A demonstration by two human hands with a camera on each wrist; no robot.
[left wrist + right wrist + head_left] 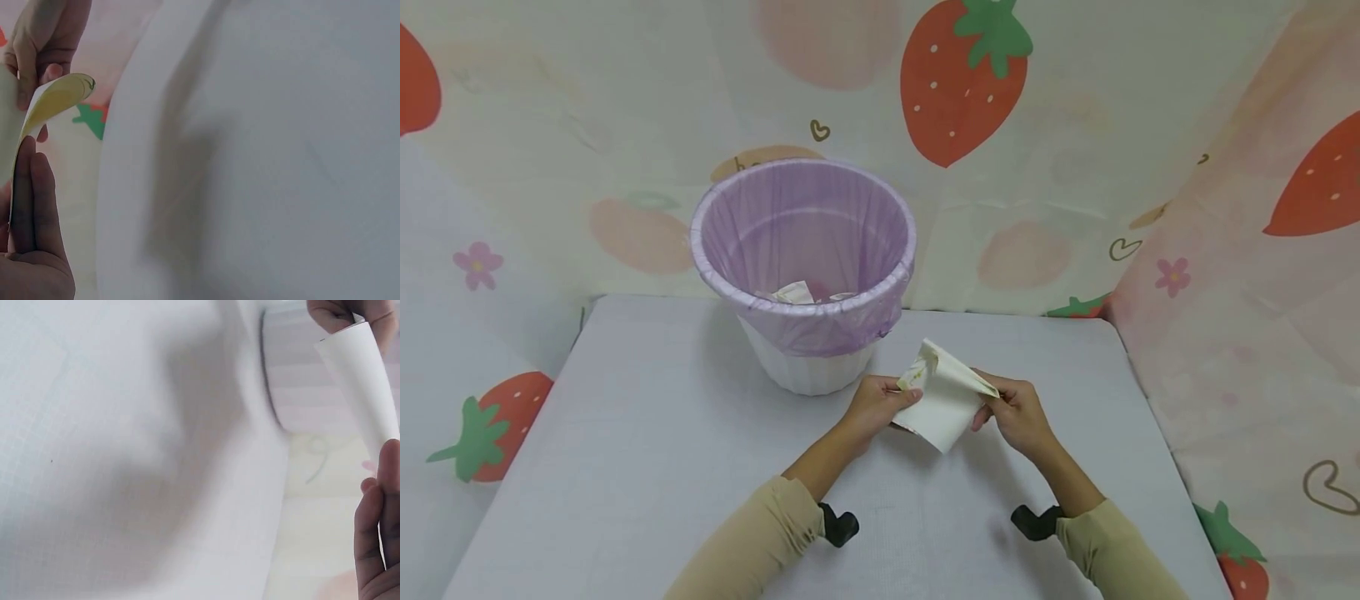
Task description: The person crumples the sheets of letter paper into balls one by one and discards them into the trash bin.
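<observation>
A cream-white sheet of paper (947, 408), its far side folded over, is held above the table between two hands. My left hand (871, 407) pinches its left edge, thumb on top and fingers beneath. At the right corner, my right hand (1017, 414) grips the sheet between thumb and fingers. In the left wrist view the paper (59, 97) bends into a curve, with a yellowish printed face showing. From the right wrist the paper (362, 375) appears plain white and curled. Part of the fingers is hidden behind it.
A white bin (812, 375) with a purple liner (820, 333) stands at the back left of the table (625, 467), close to the left hand. Crumpled white pieces (795, 292) lie inside it. Strawberry-patterned cloth (1075, 167) hangs behind and at the sides.
</observation>
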